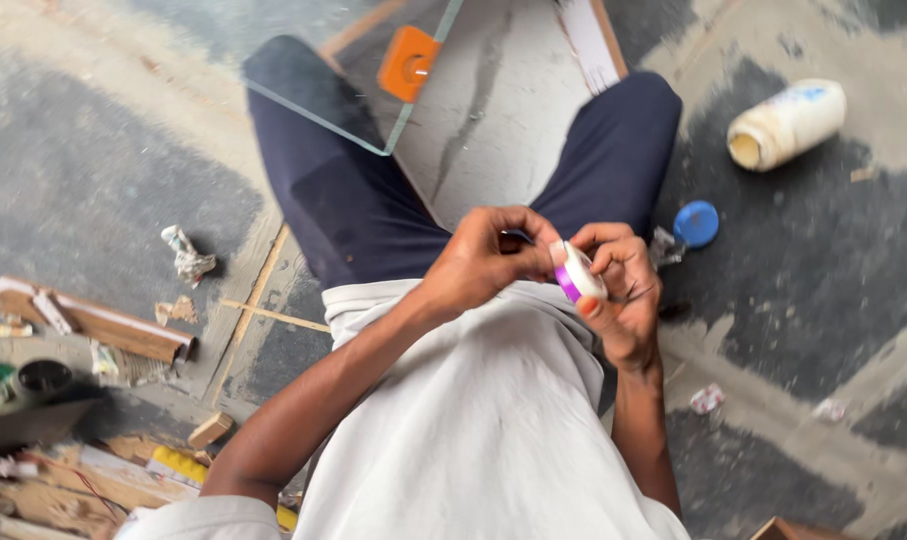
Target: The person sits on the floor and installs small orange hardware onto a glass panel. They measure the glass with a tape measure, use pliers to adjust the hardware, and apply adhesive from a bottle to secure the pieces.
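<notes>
Hands meet over the lap: right hand (622, 285) clasps a small white roll with a purple edge (577, 272) at its ten o'clock, fingertips pinching it; left hand (484, 255) curls closed against the roll's nine o'clock side. Blue cap (696, 223) lies at two o'clock.
</notes>
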